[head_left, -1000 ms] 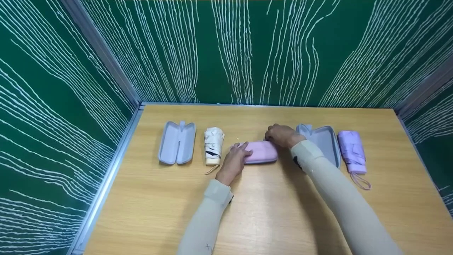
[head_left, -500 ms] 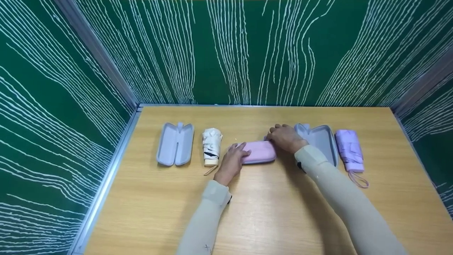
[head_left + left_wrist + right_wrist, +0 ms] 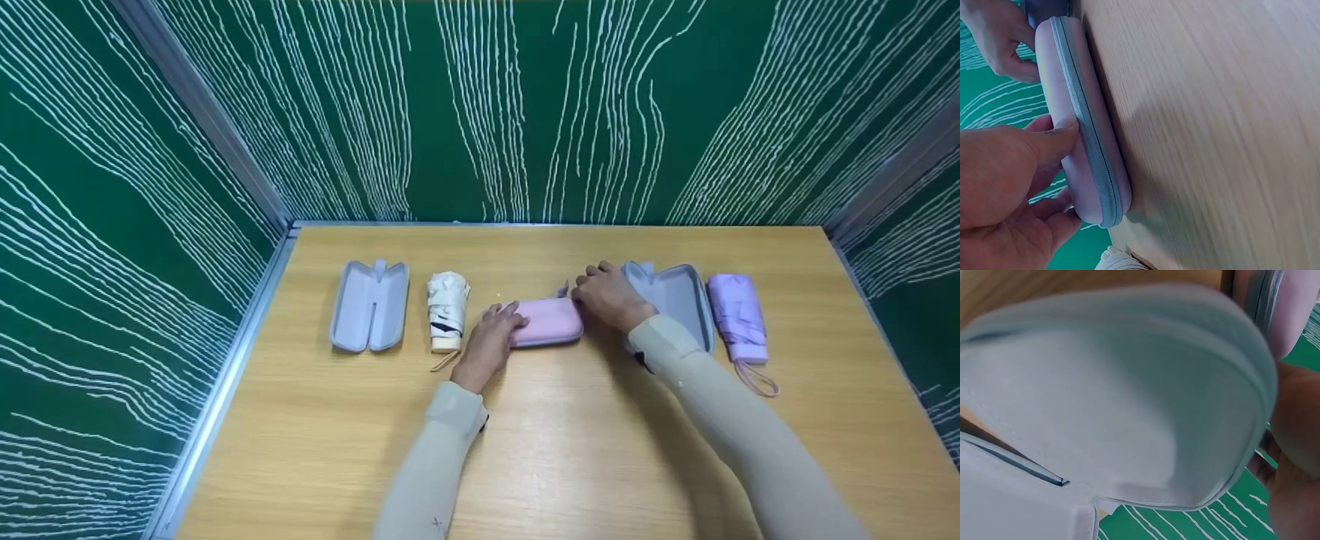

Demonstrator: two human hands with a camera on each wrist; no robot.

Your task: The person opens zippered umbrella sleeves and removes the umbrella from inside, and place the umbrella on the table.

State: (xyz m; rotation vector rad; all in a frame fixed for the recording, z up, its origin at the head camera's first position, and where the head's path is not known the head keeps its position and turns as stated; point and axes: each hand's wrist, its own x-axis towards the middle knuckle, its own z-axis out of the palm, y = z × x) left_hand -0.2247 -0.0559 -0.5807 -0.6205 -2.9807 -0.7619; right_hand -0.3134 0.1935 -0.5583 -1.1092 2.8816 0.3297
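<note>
A pink zip-up hard case (image 3: pixel 551 321) lies lengthwise at mid-table, its front seam closed in the left wrist view. My left hand (image 3: pixel 491 341) grips its left end, the thumb (image 3: pixel 1066 128) pressing beside the grey zipper (image 3: pixel 1092 140). At the back right corner is my right hand (image 3: pixel 609 295), fingers curled close against the case's edge. What its fingertips hold, if anything, is hidden. A small grey tab (image 3: pixel 563 288) sticks up behind the case, left of that hand. In the right wrist view an open grey case (image 3: pixel 1112 405) hides much of the right hand (image 3: pixel 1297 444).
That open grey case (image 3: pixel 684 296) lies beneath the right wrist, with a folded purple umbrella (image 3: pixel 738 311) to its right. Left of the pink case are a folded cream umbrella (image 3: pixel 447 307) and another open pale case (image 3: pixel 360 307). Green walls enclose the wooden table (image 3: pixel 562 450).
My right hand has shifted a little to the right along the pink case's back edge, uncovering the grey tab. The left hand keeps its grip; the case lies about where it was.
</note>
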